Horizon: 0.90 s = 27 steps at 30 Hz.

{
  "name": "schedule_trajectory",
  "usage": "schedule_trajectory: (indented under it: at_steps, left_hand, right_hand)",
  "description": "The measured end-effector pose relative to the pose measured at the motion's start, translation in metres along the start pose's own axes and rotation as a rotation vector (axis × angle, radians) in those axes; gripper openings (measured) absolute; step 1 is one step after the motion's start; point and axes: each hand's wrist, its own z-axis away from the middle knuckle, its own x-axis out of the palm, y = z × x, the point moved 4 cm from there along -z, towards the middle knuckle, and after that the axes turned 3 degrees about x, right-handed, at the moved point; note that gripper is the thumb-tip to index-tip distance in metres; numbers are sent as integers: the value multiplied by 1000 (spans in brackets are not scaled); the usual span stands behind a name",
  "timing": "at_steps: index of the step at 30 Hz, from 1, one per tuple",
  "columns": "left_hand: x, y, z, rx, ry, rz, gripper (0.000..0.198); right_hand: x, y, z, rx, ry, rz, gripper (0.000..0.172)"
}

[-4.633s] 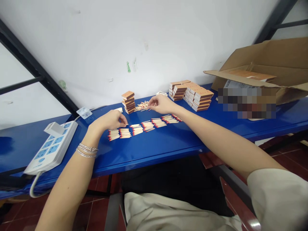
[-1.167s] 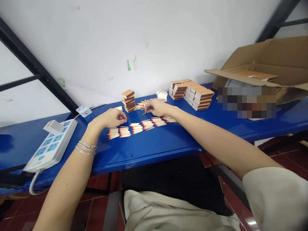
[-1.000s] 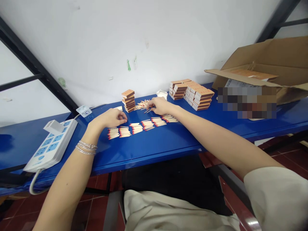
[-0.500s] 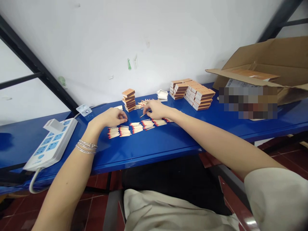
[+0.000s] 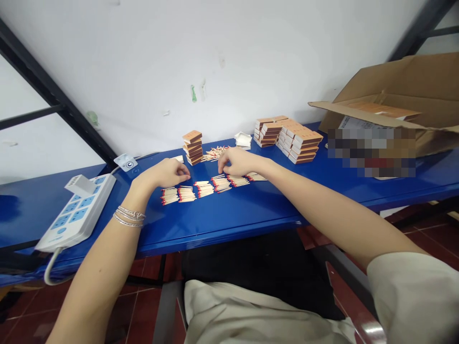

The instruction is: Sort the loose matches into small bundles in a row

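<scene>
Several bundles of red-tipped matches (image 5: 205, 189) lie in a row across the blue table (image 5: 215, 220). My left hand (image 5: 172, 173) hovers behind the left bundles, fingers curled with the tips close together; whatever they might hold is too small to see. Above the fourth and fifth bundles is my right hand (image 5: 234, 162), its fingers bent down and pinched, what they hold hidden. Behind it lies a loose heap of matches (image 5: 214, 153). A short stack of matchboxes (image 5: 192, 148) stands left of the heap, and white box trays (image 5: 243, 140) sit to the right.
More matchboxes (image 5: 299, 138) are piled near the wall on the right. An open cardboard box (image 5: 401, 81) stands at the far right. A white power strip (image 5: 81, 210) and a small white device (image 5: 125, 162) are on the left, with black frame bars at both sides.
My right hand has shifted slightly right, and the match that showed at its fingertips no longer shows. My left hand has barely moved.
</scene>
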Motion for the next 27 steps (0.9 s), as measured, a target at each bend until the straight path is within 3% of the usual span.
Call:
schedule_trajectory:
  at_steps: [4, 7, 13, 19, 24, 27]
  left_hand:
    - [0, 0, 0, 1, 4, -9, 35]
    - [0, -1, -1, -1, -1, -11, 35]
    - [0, -1, -1, 13, 7, -13, 35]
    - [0, 0, 0, 13, 8, -11, 35]
    - [-1, 1, 0, 10, 2, -18, 35]
    - [-1, 2, 0, 7, 6, -10, 35]
  right_hand:
    - [-2, 25, -7, 110, 115, 15, 33]
    - [2, 36, -10, 113, 121, 36, 33]
    - [5, 38, -15, 125, 122, 108, 21]
    - [0, 46, -10, 282, 130, 125, 17]
    - [-2, 53, -9, 411, 146, 41, 24]
    - [-5, 56, -8, 337, 156, -28, 21]
